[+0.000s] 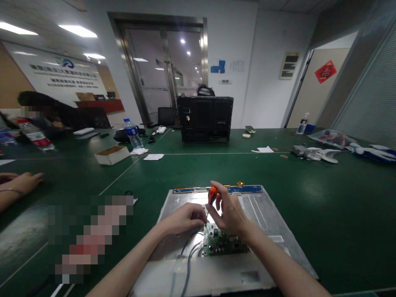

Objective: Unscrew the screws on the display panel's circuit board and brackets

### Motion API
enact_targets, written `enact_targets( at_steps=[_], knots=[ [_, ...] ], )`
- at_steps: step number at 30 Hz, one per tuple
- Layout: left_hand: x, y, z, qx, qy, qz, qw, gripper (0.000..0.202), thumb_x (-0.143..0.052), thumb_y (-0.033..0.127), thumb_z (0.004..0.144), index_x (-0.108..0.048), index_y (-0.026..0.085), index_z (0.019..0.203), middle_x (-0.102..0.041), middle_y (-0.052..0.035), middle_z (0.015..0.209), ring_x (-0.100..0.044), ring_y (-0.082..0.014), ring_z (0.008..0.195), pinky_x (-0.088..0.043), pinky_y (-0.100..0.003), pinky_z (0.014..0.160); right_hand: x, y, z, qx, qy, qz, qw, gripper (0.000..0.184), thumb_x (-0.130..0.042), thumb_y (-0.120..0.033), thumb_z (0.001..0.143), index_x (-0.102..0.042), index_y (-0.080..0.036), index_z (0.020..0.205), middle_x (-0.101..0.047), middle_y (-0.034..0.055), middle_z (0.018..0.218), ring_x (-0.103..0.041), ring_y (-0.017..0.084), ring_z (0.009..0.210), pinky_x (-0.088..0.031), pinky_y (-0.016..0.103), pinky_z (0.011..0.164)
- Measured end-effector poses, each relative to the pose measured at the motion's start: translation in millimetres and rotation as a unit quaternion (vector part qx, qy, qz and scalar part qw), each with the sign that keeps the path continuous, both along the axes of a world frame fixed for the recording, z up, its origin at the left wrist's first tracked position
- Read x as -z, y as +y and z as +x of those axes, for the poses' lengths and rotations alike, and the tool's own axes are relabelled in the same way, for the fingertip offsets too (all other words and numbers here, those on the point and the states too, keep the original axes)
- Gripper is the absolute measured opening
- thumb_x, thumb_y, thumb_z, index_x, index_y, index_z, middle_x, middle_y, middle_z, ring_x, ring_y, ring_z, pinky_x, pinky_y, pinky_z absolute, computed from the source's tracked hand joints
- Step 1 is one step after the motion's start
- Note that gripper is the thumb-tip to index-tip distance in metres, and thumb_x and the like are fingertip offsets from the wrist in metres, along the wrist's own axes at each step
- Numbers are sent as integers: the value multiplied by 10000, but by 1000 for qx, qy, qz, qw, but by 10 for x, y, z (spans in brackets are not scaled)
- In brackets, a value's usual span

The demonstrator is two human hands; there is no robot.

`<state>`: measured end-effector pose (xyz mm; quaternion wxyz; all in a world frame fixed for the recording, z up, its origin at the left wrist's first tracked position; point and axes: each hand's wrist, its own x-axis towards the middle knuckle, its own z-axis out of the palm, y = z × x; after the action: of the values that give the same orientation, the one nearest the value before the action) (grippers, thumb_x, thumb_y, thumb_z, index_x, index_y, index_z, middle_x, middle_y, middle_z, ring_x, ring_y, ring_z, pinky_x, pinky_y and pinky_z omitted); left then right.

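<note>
My right hand (pixel 230 210) grips a screwdriver with an orange and dark handle (pixel 212 194), its shaft pointing down at the upper left corner of a green circuit board (pixel 216 244). Close by, my left hand (pixel 188 216) has its fingers curled together near the screwdriver's tip. Whether those fingers pinch anything small is hidden. The board lies on the metal back of a flat display panel (pixel 266 225), which has a blue strip (pixel 250 189) along its far edge. Grey cables (pixel 188 268) run from beside the board toward me.
A black monitor frame (pixel 206 119) stands across the green table (pixel 309 198). To the left are an open small box (pixel 111 155), a water bottle (pixel 133 134) and another person's hands (pixel 23 183). White gloves (pixel 321 154) lie at the right.
</note>
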<state>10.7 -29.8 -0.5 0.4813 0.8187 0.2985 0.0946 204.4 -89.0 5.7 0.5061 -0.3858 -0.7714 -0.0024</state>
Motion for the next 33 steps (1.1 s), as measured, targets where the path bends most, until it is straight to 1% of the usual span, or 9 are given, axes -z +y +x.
enact_targets(
  at_steps=[4, 8, 13, 16, 18, 21, 23, 30, 33],
  knots=[
    [4, 0, -4, 1, 7, 14, 1000, 95, -586, 172, 750, -641, 158, 827, -591, 13, 744, -524, -145, 696, -407, -254, 660, -5, -7, 0, 0, 1, 3, 1000, 604, -526, -201, 896, -276, -187, 1445, -578, -46, 673, -505, 104, 448, -327, 204, 421],
    [4, -8, -3, -4, -5, 15, 1000, 105, -579, 172, 732, -640, 158, 816, -582, 15, 736, -515, -141, 685, -398, -252, 654, 8, -4, 0, -1, 2, 4, 1000, 613, -550, -191, 883, -294, -176, 1439, -575, -49, 654, -495, 106, 442, -333, 204, 416],
    [-10, -26, 8, -12, -3, 9, 1000, 105, -585, 188, 728, -635, 161, 816, -579, 21, 723, -513, -142, 671, -408, -257, 657, 30, 8, -11, -7, 5, 2, 1000, 577, -530, -190, 895, -308, -192, 1428, -589, -43, 670, -527, 109, 449, -337, 202, 416],
    [-33, -30, 15, -18, 11, 14, 1000, 98, -586, 186, 735, -634, 166, 818, -591, 18, 735, -522, -146, 680, -420, -261, 666, 41, 25, -16, -9, 4, 9, 1000, 590, -533, -189, 901, -291, -208, 1438, -610, -37, 708, -537, 107, 462, -347, 198, 417],
    [-42, -24, 17, -16, 14, 14, 1000, 102, -583, 183, 737, -635, 168, 823, -596, 15, 743, -533, -152, 692, -426, -262, 668, 44, 36, -17, -13, 4, 20, 1000, 603, -540, -189, 902, -280, -222, 1444, -638, -18, 772, -532, 102, 470, -351, 199, 418],
    [-36, -4, 14, -7, 17, 5, 1000, 99, -588, 186, 738, -635, 171, 824, -596, 15, 743, -541, -156, 703, -431, -257, 658, 42, 46, -17, -22, 5, 38, 999, 611, -552, -194, 905, -274, -235, 1448, -666, 10, 867, -515, 93, 473, -353, 201, 418],
    [-21, 9, 9, -3, 17, 1, 1000, 96, -593, 192, 745, -636, 170, 828, -599, 14, 744, -540, -155, 701, -431, -257, 657, 38, 43, -14, -23, 1, 42, 999, 614, -555, -198, 904, -276, -236, 1450, -672, 17, 891, -518, 95, 482, -360, 204, 421],
    [20, -4, 7, -7, -13, -26, 1000, 94, -596, 181, 738, -619, 162, 827, -607, 10, 763, -565, -165, 734, -449, -274, 703, 24, 4, 4, -37, -7, 10, 999, 685, -540, -153, 861, -256, -217, 1481, -680, 26, 875, -564, 113, 517, -408, 216, 444],
    [12, -10, 16, -2, -8, -27, 1000, 80, -598, 176, 741, -614, 168, 819, -596, 16, 755, -555, -162, 728, -445, -268, 688, 21, 1, 0, -39, -7, 12, 999, 689, -532, -144, 862, -254, -217, 1489, -684, 32, 890, -570, 112, 517, -420, 218, 447]
  ],
)
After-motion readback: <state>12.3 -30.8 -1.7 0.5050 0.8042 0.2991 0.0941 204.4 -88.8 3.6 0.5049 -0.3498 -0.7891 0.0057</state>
